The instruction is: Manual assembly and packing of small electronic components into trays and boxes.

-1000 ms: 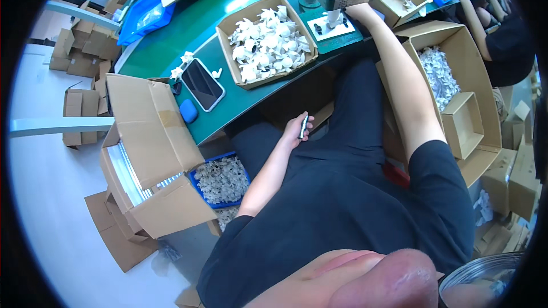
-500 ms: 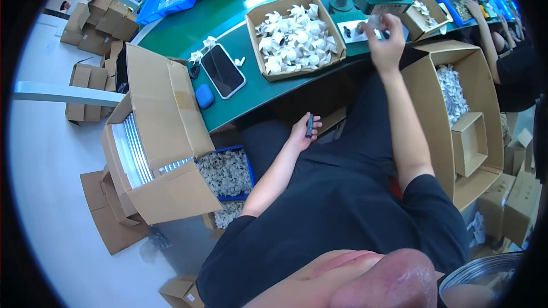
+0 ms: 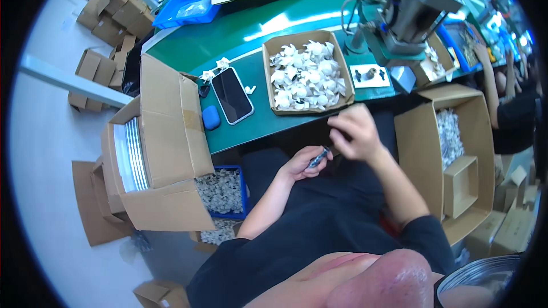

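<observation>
My left hand [image 3: 302, 165], palm up above my lap, grips a short dark stick-like tool [image 3: 318, 158] whose exact kind I cannot make out. Close beside it, just up and to the right, my right hand [image 3: 357, 134] hovers with curled fingers. Motion softens its outline, and whatever its fingertips may pinch is hidden. Beyond both hands, a shallow cardboard box [image 3: 319, 109] of white finned plastic parts [image 3: 305, 74] sits on the green bench. Right of that box, a white fixture plate [image 3: 365, 82] with a small metal piece on it lies in front of a bench press [image 3: 402, 20].
On the bench are a phone [image 3: 232, 96], a blue case [image 3: 211, 118] and a blue tray [image 3: 188, 7]. Large open cartons stand left [image 3: 165, 120] and right [image 3: 419, 154] of my legs. A blue bin [image 3: 244, 194] holds small grey parts. A co-worker's arm [image 3: 488, 80] reaches in at right.
My right hand has come back from the fixture plate toward my left hand. The left hand has turned a little with the stick-like tool. The whole view has shifted.
</observation>
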`<state>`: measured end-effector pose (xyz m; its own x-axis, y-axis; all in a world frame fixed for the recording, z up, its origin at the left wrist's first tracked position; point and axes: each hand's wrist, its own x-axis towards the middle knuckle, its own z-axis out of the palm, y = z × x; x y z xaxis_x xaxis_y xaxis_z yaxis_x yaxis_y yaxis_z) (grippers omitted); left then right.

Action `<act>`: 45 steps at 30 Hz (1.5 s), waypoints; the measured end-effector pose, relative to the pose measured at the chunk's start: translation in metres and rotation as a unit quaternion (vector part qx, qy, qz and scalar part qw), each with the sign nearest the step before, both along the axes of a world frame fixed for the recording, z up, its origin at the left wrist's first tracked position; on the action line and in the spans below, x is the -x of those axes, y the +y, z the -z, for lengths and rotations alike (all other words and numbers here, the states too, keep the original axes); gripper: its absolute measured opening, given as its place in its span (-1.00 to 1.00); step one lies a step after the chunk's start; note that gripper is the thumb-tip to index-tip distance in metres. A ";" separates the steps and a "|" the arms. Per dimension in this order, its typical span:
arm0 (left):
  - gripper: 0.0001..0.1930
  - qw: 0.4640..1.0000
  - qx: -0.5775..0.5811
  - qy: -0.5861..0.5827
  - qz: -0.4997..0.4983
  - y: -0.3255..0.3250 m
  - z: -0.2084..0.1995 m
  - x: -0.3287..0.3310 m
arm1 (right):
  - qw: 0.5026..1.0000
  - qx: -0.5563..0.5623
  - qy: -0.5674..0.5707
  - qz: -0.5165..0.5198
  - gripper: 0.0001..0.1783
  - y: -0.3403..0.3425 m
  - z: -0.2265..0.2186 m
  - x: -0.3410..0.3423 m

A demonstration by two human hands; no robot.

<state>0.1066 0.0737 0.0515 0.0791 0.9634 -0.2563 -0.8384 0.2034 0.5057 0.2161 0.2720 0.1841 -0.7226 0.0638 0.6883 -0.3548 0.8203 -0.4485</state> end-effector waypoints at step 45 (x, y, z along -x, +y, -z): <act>-0.61 0.948 0.239 0.208 0.037 0.017 0.098 -0.029 | 0.836 0.155 -0.376 0.369 -0.59 0.331 -0.019 0.001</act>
